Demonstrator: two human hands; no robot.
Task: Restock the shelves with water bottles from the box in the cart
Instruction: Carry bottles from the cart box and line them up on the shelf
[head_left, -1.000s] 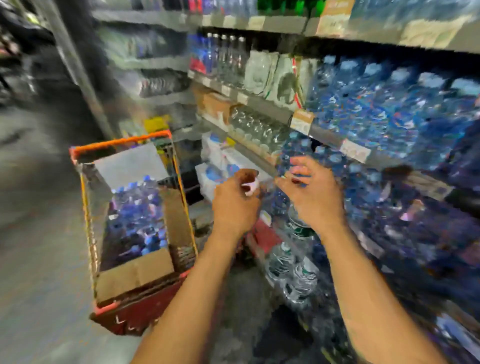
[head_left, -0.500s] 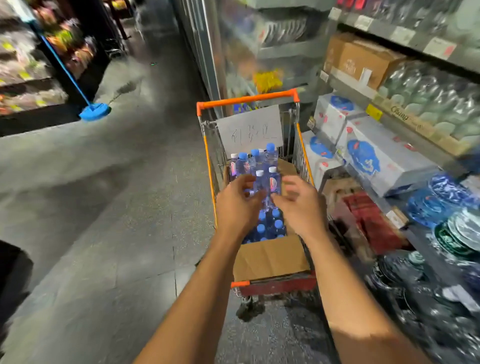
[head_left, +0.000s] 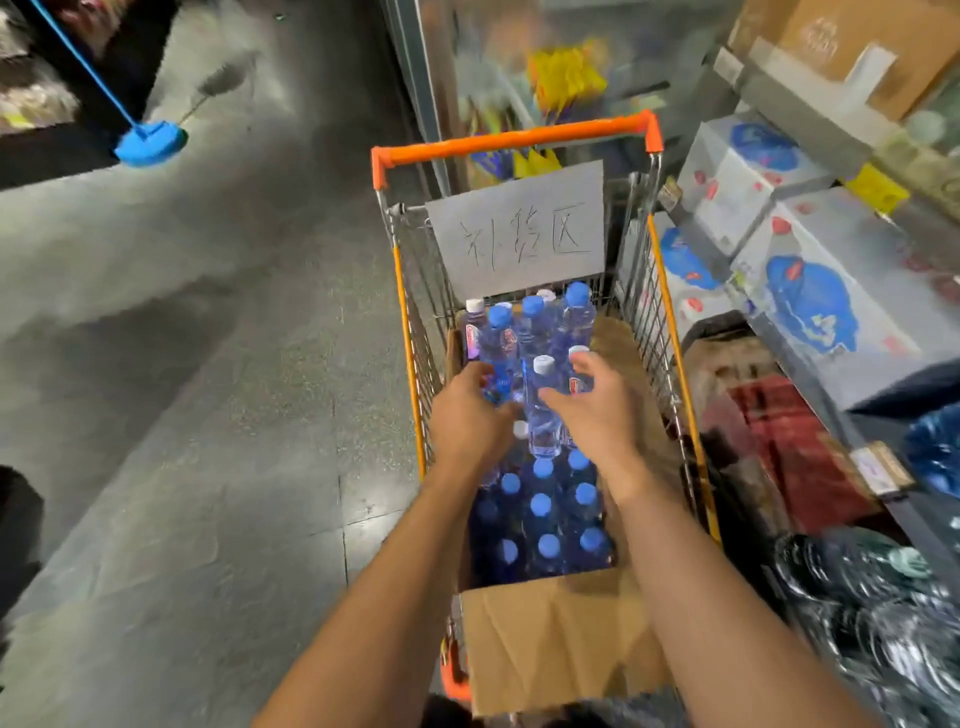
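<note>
Seemingly, my left hand and right hand, fingers loosely spread and gripping nothing, flanked a white-capped water bottle in the cardboard box to lift it shelfward.

Store aisle, dim light | grey speckled tile floor with dark patches | blue broom leaning at a dark display, far left | metal upright behind | white printed cartons and a brown cardboard carton on grey racks, right
</note>
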